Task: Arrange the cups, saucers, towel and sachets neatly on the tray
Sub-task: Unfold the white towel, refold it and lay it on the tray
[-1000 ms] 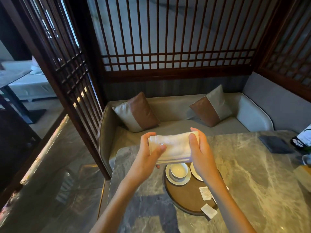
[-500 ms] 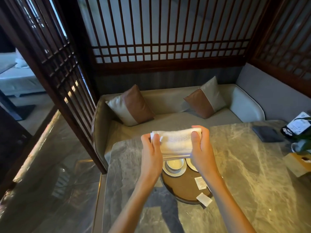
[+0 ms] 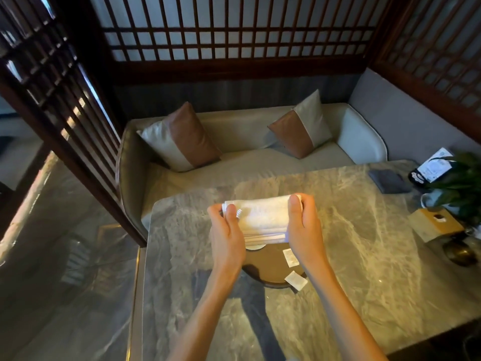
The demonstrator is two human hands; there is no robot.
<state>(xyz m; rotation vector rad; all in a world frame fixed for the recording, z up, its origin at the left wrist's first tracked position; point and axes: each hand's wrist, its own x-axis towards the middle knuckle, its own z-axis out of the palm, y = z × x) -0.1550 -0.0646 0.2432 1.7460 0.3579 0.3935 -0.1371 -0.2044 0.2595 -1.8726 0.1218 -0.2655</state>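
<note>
Head view, looking down along a person's two bare forearms. The left hand [image 3: 227,230] and right hand [image 3: 303,225] each gripped one short end of a folded white towel [image 3: 263,217], fingers and thumb closed on it. They held it stretched flat between them in the air, a grip that seemed meant to keep the folds square and the layers lined up before it was set down.

The towel hung above the far part of a round brown tray [image 3: 268,269] and did not rest on it. It hid most of what stood there: only a pale sliver of a saucer [image 3: 256,247] showed under the towel's lower edge, and the cups could not be seen. One sachet [image 3: 290,257] lay flat on the tray near its right rim, just beside the right wrist. A second sachet [image 3: 296,280] sat askew across the near right rim, partly off the tray, so it probably needed straightening.

The tray sat nearer the left edge of the marble tabletop [image 3: 364,243] than the right. Toward the far right corner lay a dark square mat [image 3: 389,181], with a leafy plant [image 3: 463,183] and a wooden box [image 3: 434,224] along the right edge. Beyond the far edge stood a pale sofa [image 3: 260,157] with two cushions — one [image 3: 182,136] to the left, one to the right — under a dark lattice screen [image 3: 234,35].
</note>
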